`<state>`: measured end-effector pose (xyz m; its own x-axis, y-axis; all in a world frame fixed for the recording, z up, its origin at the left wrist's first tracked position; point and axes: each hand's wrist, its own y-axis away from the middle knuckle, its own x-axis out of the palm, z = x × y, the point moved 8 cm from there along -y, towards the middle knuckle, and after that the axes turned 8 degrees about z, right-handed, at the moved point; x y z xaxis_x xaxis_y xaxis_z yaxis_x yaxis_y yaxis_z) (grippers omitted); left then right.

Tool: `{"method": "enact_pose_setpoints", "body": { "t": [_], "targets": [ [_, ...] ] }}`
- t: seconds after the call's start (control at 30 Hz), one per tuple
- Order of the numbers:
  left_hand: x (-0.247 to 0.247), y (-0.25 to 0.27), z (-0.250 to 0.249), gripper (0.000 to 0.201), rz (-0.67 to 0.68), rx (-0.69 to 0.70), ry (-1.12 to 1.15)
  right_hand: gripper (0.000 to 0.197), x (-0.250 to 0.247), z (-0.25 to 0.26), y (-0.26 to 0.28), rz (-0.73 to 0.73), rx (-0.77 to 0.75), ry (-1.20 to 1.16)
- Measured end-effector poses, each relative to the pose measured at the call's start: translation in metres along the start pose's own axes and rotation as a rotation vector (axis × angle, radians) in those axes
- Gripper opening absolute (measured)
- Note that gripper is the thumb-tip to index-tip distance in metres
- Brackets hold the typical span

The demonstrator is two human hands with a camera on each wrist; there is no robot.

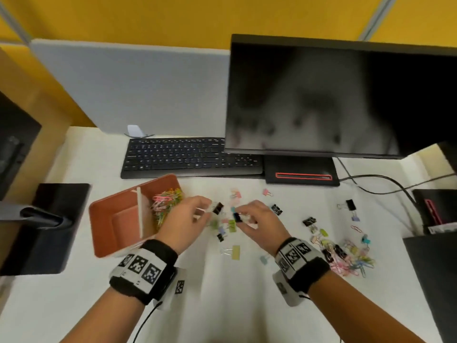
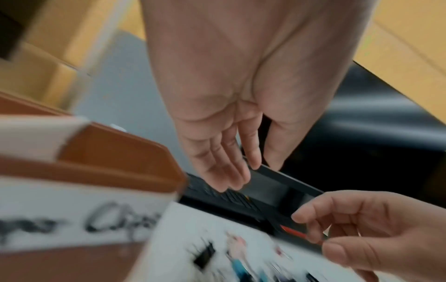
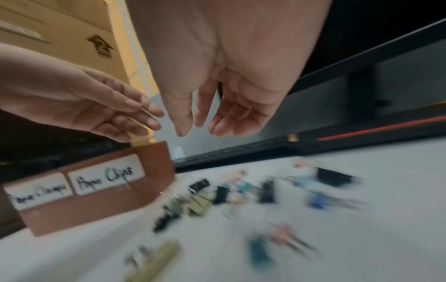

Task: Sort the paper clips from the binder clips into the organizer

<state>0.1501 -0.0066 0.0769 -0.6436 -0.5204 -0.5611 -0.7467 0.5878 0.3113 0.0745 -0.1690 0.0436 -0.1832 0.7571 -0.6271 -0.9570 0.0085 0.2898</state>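
Note:
The brown organizer stands at the left, with coloured paper clips heaped in its right compartment. Its front labels read "Paper Clips" and "Paper Clamps". My left hand hovers just right of it with straight, relaxed fingers; a black binder clip shows at its tips. My right hand hangs loosely curled over a black and blue binder clip; in the right wrist view its fingers hold nothing. Several more binder clips lie beneath. A mixed pile lies right.
A black keyboard and a monitor on its stand line the back of the white desk. Cables run off to the right. Black objects sit at the left edge and right edge.

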Motion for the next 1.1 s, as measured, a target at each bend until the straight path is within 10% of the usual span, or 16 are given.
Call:
{"method": "enact_pose_setpoints", "body": {
  "t": [0.27,0.5,1.1],
  "targets": [
    [0.181,-0.025,-0.075,0.032,0.390,0.189,-0.080,0.038,-0.085,-0.166,0.140,-0.280,0.450,0.103],
    [0.291,-0.038,-0.106,0.037,0.568,0.249,-0.301,0.040,-0.080,-0.215,0.149,-0.029,0.409,0.046],
    [0.248,-0.056,-0.077,0.021,0.084,0.087,-0.328,0.022,-0.146,-0.237,0.118,-0.231,0.328,-0.225]
  ]
}}
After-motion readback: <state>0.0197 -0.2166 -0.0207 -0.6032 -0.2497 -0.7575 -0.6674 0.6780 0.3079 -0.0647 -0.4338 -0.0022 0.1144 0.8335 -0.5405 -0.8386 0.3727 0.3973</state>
